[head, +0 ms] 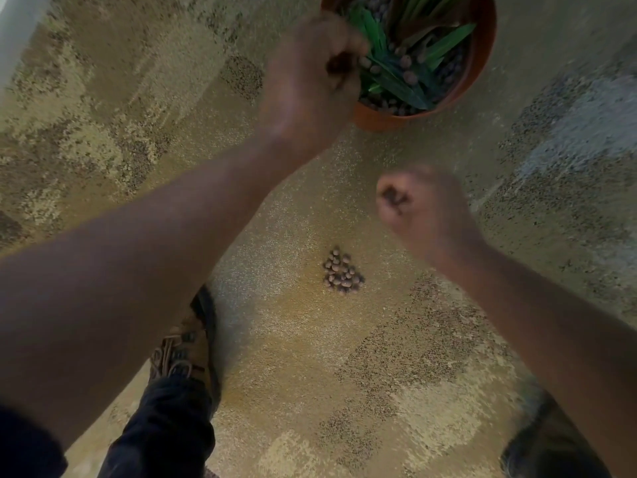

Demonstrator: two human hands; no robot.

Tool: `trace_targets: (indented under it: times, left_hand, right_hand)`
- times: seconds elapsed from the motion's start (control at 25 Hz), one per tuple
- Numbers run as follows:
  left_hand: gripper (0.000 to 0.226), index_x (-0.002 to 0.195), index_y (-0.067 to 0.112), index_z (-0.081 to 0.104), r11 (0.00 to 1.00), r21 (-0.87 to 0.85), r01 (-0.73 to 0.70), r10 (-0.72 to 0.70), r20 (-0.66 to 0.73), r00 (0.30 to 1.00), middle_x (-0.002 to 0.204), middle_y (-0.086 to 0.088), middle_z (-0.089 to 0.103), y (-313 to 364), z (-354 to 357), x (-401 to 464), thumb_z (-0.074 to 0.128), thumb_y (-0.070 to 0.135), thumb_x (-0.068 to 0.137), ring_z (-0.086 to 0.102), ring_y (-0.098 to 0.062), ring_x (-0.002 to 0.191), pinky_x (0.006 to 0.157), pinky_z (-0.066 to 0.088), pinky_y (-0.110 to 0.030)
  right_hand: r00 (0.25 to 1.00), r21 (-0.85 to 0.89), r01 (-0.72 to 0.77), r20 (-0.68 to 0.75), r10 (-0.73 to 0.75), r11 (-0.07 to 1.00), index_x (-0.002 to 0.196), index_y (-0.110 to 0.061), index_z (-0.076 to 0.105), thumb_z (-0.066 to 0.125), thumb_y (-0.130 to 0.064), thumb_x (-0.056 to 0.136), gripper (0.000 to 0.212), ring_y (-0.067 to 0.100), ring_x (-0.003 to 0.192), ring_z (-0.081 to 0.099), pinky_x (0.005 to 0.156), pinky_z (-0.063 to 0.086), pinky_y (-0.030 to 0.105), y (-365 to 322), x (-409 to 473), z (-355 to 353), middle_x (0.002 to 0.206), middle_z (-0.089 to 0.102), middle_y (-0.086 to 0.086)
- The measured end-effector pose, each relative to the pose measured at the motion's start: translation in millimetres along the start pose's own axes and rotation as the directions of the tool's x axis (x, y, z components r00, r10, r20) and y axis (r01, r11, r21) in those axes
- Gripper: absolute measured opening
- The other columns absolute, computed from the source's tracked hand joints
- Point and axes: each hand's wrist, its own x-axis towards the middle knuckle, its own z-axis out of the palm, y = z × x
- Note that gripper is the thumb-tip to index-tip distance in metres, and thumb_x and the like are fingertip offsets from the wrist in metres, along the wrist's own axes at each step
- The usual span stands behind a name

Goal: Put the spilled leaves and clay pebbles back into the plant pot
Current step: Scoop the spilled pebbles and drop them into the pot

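An orange plant pot point(484, 46) stands on the carpet at the top, holding green leaves point(444, 43) and brown clay pebbles point(410, 77). My left hand point(310, 84) hovers over the pot's left rim, fingers curled around pebbles, with a few pebbles falling from it into the pot. My right hand point(424, 208) is a blurred fist below the pot, with dark pebbles showing inside its curled fingers. A small pile of spilled clay pebbles point(342, 274) lies on the carpet between my forearms.
Mottled tan and grey carpet point(344, 357) covers the floor. My left shoe point(188, 350) and dark trouser leg are at the bottom left. Another shoe point(537, 446) shows at the bottom right. A pale wall edge point(13, 32) runs along the top left.
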Motion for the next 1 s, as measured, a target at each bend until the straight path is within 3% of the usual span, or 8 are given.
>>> trace_targets:
  times: [0.16,0.32,0.48,0.6,0.68,0.76,0.88,1.0]
  left_hand:
    - [0.027,0.104,0.013,0.072,0.987,0.135,-0.084,0.069,0.113,0.991,0.105,0.0,0.069,-10,14,25,0.053,0.009,0.084,0.065,-0.012,0.092,0.072,0.056,-0.028]
    - [0.033,0.117,0.015,0.069,0.985,0.169,-0.022,0.006,0.097,0.995,0.117,-0.002,0.066,-19,25,16,0.06,0.014,0.086,0.066,-0.015,0.1,0.077,0.048,-0.016]
    - [0.027,0.109,0.007,0.068,0.997,0.057,-0.044,0.044,0.004,0.999,0.115,-0.009,0.063,-19,27,5,0.064,0.008,0.083,0.065,-0.021,0.099,0.078,0.058,-0.038]
    - [0.027,0.108,0.0,0.066,0.995,0.048,-0.083,0.086,-0.065,0.994,0.113,-0.015,0.058,-13,26,-19,0.066,-0.001,0.08,0.058,-0.02,0.103,0.079,0.056,-0.033]
    - [0.036,0.118,0.002,0.062,0.997,0.056,-0.045,0.042,0.054,0.998,0.121,-0.015,0.054,-16,27,-50,0.067,-0.004,0.083,0.055,-0.024,0.11,0.087,0.056,-0.033]
    - [0.042,0.126,0.006,0.063,0.997,0.073,-0.001,-0.022,0.312,0.95,0.129,-0.013,0.056,-26,31,-88,0.069,-0.005,0.086,0.059,-0.027,0.115,0.095,0.056,-0.031]
    - [0.053,0.135,0.014,0.062,0.986,0.142,0.084,-0.156,0.639,0.753,0.134,-0.007,0.059,-41,46,-138,0.072,-0.003,0.086,0.061,-0.025,0.121,0.105,0.048,-0.027]
    - [0.055,0.135,0.022,0.058,0.971,0.211,0.11,-0.233,0.752,0.617,0.132,-0.001,0.054,-45,57,-171,0.074,0.005,0.085,0.059,-0.025,0.12,0.105,0.052,-0.04]
  right_hand:
    - [0.952,0.013,0.11,-0.289,-0.102,0.994,0.098,-0.009,0.073,0.067,-0.015,0.091,0.011,0.015,0.073,0.067,0.062,0.056,0.025,-8,52,-60,0.091,0.07,0.007]
    - [0.949,-0.026,0.133,-0.284,-0.135,0.991,0.107,-0.016,0.072,0.067,-0.021,0.09,0.018,0.012,0.082,0.069,0.072,0.062,0.037,-2,88,-55,0.102,0.071,0.006]
    - [0.941,0.006,0.134,-0.315,-0.125,0.991,0.112,-0.014,0.07,0.066,-0.015,0.093,0.019,0.009,0.088,0.067,0.074,0.059,0.022,5,83,-42,0.11,0.068,0.005]
    - [0.933,0.036,0.162,-0.332,-0.141,0.986,0.106,-0.007,0.069,0.062,-0.01,0.094,0.014,0.011,0.083,0.059,0.066,0.043,0.003,9,54,-31,0.106,0.064,0.011]
    - [0.965,0.079,0.109,-0.247,-0.086,0.991,0.103,-0.005,0.069,0.064,-0.006,0.094,0.011,0.014,0.079,0.06,0.066,0.047,0.007,11,29,-14,0.103,0.061,0.008]
    - [0.995,0.074,0.049,-0.086,-0.042,0.996,0.1,-0.006,0.07,0.065,-0.005,0.094,0.008,0.019,0.077,0.063,0.066,0.056,0.021,17,3,12,0.099,0.061,0.004]
    - [0.974,-0.01,-0.048,0.221,0.049,0.999,0.102,-0.011,0.07,0.068,-0.008,0.092,0.01,0.017,0.084,0.066,0.076,0.058,0.025,27,-29,50,0.101,0.065,0.003]
    - [0.895,-0.052,-0.155,0.414,0.163,0.986,0.122,-0.014,0.065,0.073,-0.018,0.089,0.034,0.015,0.098,0.065,0.094,0.057,0.03,25,-49,81,0.118,0.063,0.003]
